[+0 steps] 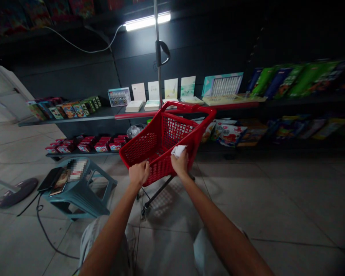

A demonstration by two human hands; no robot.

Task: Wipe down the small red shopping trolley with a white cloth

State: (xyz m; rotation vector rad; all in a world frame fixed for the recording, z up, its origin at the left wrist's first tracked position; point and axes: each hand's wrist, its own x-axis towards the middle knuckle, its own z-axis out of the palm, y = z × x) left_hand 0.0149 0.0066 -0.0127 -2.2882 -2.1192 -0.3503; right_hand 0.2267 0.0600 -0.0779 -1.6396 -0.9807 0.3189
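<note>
A red plastic shopping cart (175, 128) stands in front of me, its handle toward the shelf at upper right. My left hand (139, 173) is closed over the near rim of its basket. In my right hand (180, 163) is a crumpled white cloth (178, 151), gripped against the outer side of the basket near the handle end. The fingertips of my right hand are partly hidden by the cloth. The visible inside of the basket shows only its red mesh walls and floor.
A blue-grey stool (89, 191) at left bears a dark device and papers; a cable runs from it over the floor. Behind the cart, a shelf (103, 115) holds boxes, cards and marker sets. A metal pole (160, 76) rises behind the basket. Another stand's round base (18, 191) lies far left.
</note>
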